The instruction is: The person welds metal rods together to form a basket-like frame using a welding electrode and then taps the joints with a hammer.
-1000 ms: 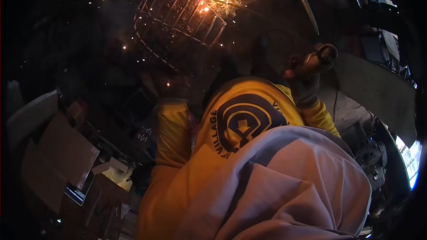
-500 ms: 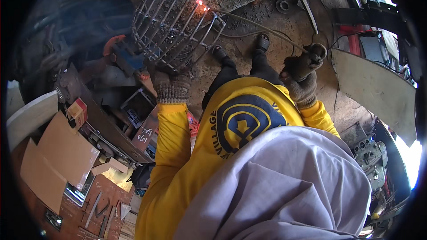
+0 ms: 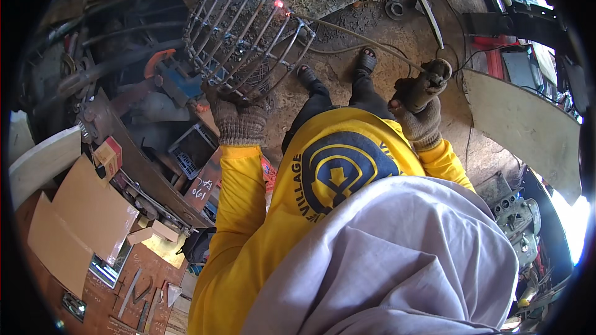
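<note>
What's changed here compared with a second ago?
The bright flare and flying sparks have gone, leaving a small red glow at the metal frame, and the picture has brightened. The left hand stays by the frame's near edge; the right hand still grips the rod holder.

Room is left above the floor [image 3: 338, 80] right of the barred frame [image 3: 267, 23], but is crossed by the thin rod [image 3: 360, 35].
</note>
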Demonstrator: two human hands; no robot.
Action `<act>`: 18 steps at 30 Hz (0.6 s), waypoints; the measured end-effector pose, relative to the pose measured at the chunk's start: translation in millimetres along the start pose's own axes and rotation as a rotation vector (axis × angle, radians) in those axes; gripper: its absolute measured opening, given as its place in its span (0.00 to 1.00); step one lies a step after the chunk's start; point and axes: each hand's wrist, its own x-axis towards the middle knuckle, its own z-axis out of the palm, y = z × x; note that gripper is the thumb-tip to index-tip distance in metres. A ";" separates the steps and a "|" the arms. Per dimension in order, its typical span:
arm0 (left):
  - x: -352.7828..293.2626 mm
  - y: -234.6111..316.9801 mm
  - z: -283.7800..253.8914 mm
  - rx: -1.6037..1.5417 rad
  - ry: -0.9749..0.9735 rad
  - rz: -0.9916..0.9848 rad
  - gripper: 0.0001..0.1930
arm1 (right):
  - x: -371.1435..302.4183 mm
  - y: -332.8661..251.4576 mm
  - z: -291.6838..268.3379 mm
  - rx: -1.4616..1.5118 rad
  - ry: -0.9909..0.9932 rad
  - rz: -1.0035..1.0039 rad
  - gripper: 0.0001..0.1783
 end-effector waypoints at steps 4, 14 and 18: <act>67.0 25.5 -124.1 -0.039 -0.328 -0.254 0.21 | -0.2 -0.5 8.5 0.098 0.002 -0.002 0.21; 93.0 44.5 -141.3 -0.077 -0.461 -0.465 0.24 | 1.9 -11.7 12.0 0.211 -0.012 0.011 0.21; 70.8 34.7 -92.5 -0.175 -0.498 -0.545 0.34 | -0.1 7.4 2.1 0.056 0.024 -0.028 0.23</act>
